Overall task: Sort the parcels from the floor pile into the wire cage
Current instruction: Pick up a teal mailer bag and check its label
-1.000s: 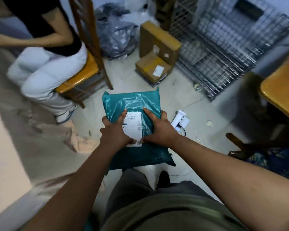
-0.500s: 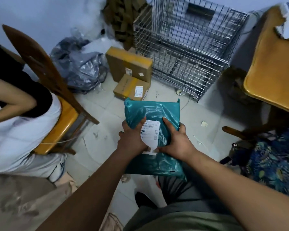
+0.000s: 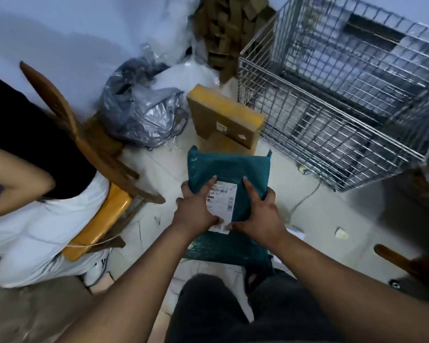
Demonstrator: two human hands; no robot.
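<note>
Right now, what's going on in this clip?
The camera wearer grips a teal parcel with the left hand and right hand, thumbs on either side of its white label. It is held above the floor and is not yet in the wire cage ahead on the right. A cardboard box and a grey bag sit on the floor beyond it. A second person sits on a wooden chair at left.

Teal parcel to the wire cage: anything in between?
Head view: mostly bare floor between the teal parcel and the wire cage; a thin cord trails there. The cardboard box stands left of it.
</note>
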